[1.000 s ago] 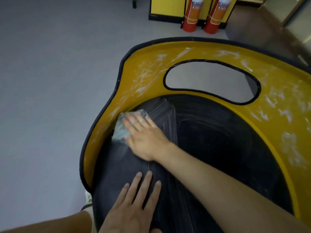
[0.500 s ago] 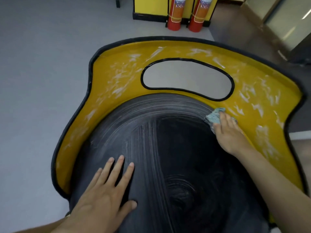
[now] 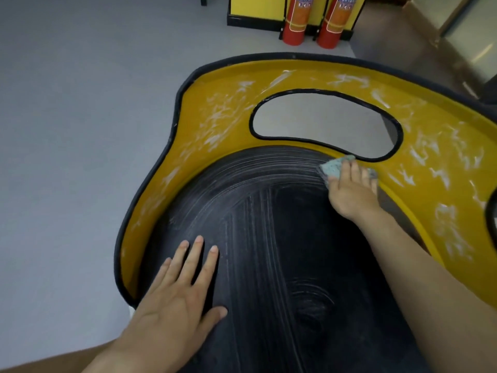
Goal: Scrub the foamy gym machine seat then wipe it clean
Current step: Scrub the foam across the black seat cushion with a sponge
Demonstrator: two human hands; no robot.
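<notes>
The gym machine seat has a black pad (image 3: pixel 269 238) streaked with thin foam arcs, set in a yellow shell (image 3: pixel 204 125) dotted with white foam and edged in black. My right hand (image 3: pixel 352 189) presses a blue-green sponge (image 3: pixel 334 166) flat against the pad's far right edge, just below the oval cut-out (image 3: pixel 322 122). Its fingers lie straight over the sponge, hiding most of it. My left hand (image 3: pixel 174 300) rests flat on the pad's near left side, fingers spread and holding nothing.
Grey floor (image 3: pixel 80 130) stretches to the left and beyond the seat. Two red fire extinguishers (image 3: pixel 295 22) stand against a yellow cabinet (image 3: pixel 255 9) at the back. A darker floor strip and a glass wall lie at the far right.
My right hand swept the sponge from the pad's left edge across to the right, then a little further up toward the cut-out. My left hand stayed flat on the pad.
</notes>
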